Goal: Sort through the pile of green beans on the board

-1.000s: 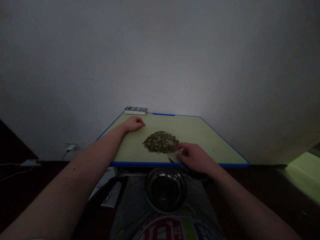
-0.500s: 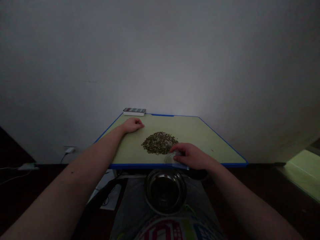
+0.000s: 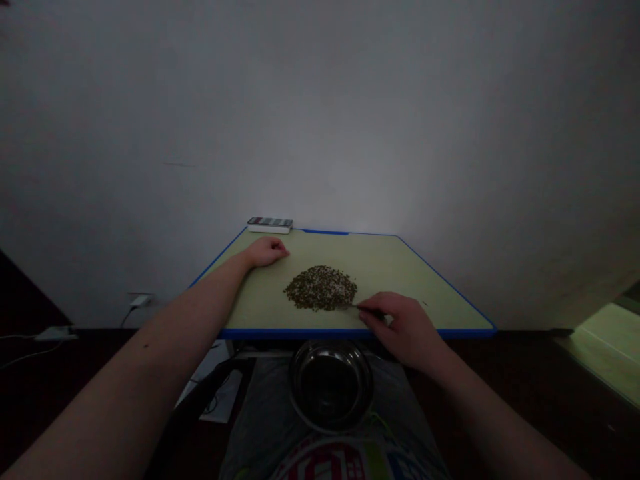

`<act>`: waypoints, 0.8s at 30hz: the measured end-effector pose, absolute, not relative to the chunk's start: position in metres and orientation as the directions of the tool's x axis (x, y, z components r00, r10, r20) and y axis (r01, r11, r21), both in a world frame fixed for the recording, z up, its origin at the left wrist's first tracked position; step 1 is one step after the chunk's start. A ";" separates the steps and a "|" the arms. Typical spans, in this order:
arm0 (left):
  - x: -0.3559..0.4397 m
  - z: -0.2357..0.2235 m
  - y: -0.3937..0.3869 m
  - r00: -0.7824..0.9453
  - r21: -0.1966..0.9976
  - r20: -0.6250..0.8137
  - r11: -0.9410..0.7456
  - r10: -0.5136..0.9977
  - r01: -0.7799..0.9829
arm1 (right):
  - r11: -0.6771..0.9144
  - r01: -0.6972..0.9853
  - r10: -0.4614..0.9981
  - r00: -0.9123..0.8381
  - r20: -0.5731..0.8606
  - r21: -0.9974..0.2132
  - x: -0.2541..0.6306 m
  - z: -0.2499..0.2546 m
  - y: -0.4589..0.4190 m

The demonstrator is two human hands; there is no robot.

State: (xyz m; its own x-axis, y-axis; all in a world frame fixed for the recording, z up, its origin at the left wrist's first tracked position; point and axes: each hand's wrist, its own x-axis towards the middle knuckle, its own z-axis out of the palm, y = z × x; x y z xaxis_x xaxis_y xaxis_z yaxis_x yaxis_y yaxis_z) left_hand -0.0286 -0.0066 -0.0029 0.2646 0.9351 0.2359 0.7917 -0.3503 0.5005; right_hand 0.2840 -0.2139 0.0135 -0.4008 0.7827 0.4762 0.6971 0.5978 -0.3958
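Note:
A spread-out heap of small brown and pale grains [image 3: 320, 288] lies on the pale yellow table [image 3: 390, 267]. My right hand [image 3: 400, 323] is at the heap's near right side, closed on a thin flat piece [image 3: 350, 306]. That piece shows nearly edge-on, its tip touching the edge of the grains; its exact kind is unclear. Beyond the heap to the left, my left hand [image 3: 267, 251] rests on the table with curled fingers and nothing visible in them. Below the table's front edge, a shiny steel bowl [image 3: 331, 423] sits on my lap, its inside dark.
A blue edging [image 3: 300, 333] runs round the table. At the back left corner stands a white box with a dark, striped top [image 3: 270, 225], close to the wall [image 3: 330, 133]. A plug and cables [image 3: 140, 302] are at the wall on the left.
My right hand has drawn slightly right, off the grains. The piece in it looked round and clear before and now appears as a thin line. My left hand stays put.

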 end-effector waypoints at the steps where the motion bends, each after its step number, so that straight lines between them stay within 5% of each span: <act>1: -0.029 -0.003 -0.006 0.266 0.497 0.239 -0.353 0.934 0.793 | 0.641 0.689 0.739 -0.438 0.511 -0.337 0.282 0.010 -0.218; 6: -0.028 -0.002 -0.008 0.267 0.509 0.227 -0.348 0.937 0.787 | 0.750 0.653 0.588 -0.590 0.553 -0.101 0.275 -0.013 -0.226; 14: -0.028 -0.003 -0.006 0.264 0.501 0.227 -0.345 0.937 0.794 | 0.580 0.786 0.757 -0.421 0.500 -0.215 0.313 -0.012 -0.204; 24: -0.029 -0.004 -0.006 0.259 0.532 0.230 -0.343 0.938 0.774 | 0.584 0.789 0.754 -0.441 0.486 -0.191 0.314 -0.012 -0.196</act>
